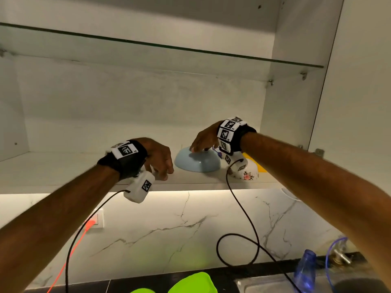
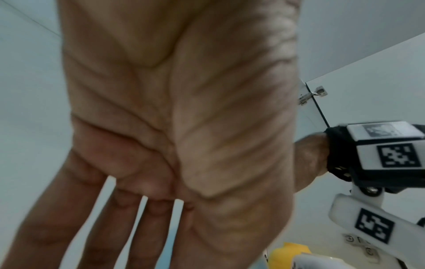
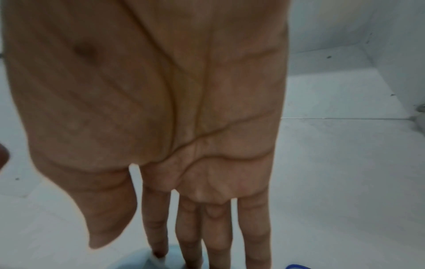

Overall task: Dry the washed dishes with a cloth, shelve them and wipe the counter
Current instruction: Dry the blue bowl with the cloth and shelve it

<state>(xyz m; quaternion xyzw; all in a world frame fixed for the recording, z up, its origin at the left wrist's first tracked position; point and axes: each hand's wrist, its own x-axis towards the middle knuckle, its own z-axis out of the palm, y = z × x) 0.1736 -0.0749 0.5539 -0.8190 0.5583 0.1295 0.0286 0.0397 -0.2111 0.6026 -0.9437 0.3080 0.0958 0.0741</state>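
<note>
Hands: two, a left grip [image 1: 157, 158] and a right grip [image 1: 204, 139], both up at the cabinet shelf [image 1: 63, 172].
Bowls on the shelf: two, a pale blue bowl [image 1: 197, 162] upside down under the right grip's fingertips, and a white flowered bowl [image 1: 246, 171] just right of it.
Glass shelves: one [image 1: 148, 58], above both grips.
Green plastic pieces: two [image 1: 192, 282], low down on the dark desk [image 1: 222, 275].
Blue bottles: one [image 1: 305, 271], below the right grip.
</note>
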